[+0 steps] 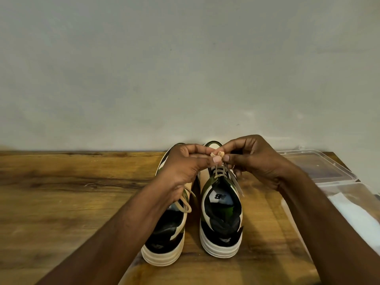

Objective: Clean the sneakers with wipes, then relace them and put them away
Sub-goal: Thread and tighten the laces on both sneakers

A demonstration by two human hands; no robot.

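We are tying off the lace (218, 155) on the right-hand sneaker (222, 212); both hands, left (185, 169) and right (255, 161), pinch it in a closed grip just above the eyelets. Directly below the grip, the insole shows a New Balance logo. Next we likely need to cinch the knot, then box the pair.

Two sneakers stand side by side on the wooden surface (72, 182), heels toward the camera and toes toward the pale wall (185, 68). Above the right sneaker (221, 223), the left hand (185, 169) and the right hand (257, 161) meet, each pinching the beige lace (219, 171) between thumb and fingertips. The left sneaker (166, 239) shows a tied lace loop beneath the left forearm. A clear plastic box (320, 165) sits at the surface's right edge, a white cloth or wipe (355, 210) beside it.
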